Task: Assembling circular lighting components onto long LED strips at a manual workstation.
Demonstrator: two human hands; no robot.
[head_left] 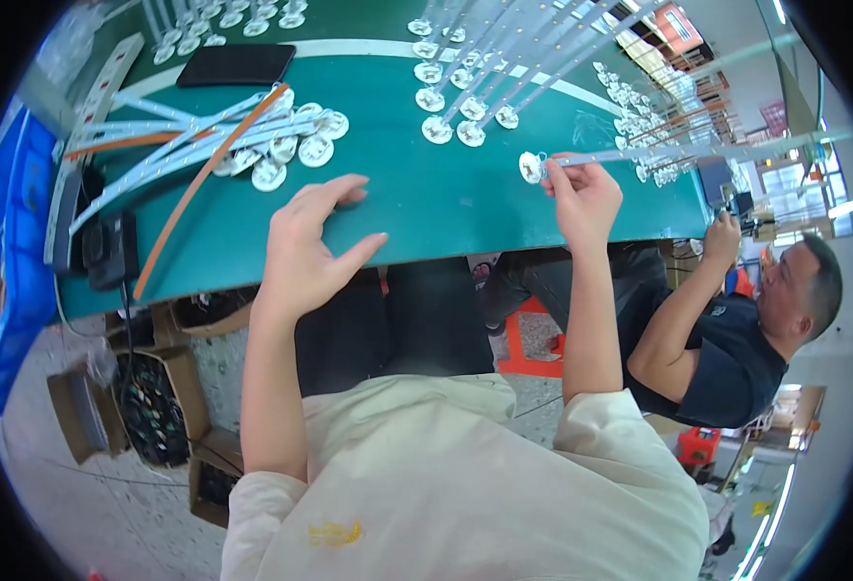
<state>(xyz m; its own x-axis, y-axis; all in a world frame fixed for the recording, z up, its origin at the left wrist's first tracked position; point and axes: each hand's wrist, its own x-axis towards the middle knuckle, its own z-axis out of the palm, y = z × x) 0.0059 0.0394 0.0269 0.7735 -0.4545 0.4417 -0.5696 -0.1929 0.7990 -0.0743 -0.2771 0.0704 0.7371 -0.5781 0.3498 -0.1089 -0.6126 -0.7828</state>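
My right hand [586, 198] is closed on a clear LED light stick [659, 155], gripping it just beside its round white base [533, 168]. The stick stretches away to the right over the green table [426, 208]. My left hand [315, 242] is over the table's near edge, empty, with thumb and fingers apart. Beyond it lies a loose pile of similar light sticks [189, 136], their round white bases [269, 174] bunched at the right end. A long orange strip [203, 184] lies across this pile.
Upright light sticks [470, 133] stand in rows at the back, with more [639, 126] on the right. A black phone [235, 65], black power adapters [111, 250] and a blue bin [19, 223] are to the left. Cardboard boxes [189, 387] sit below. A co-worker [727, 358] sits at right.
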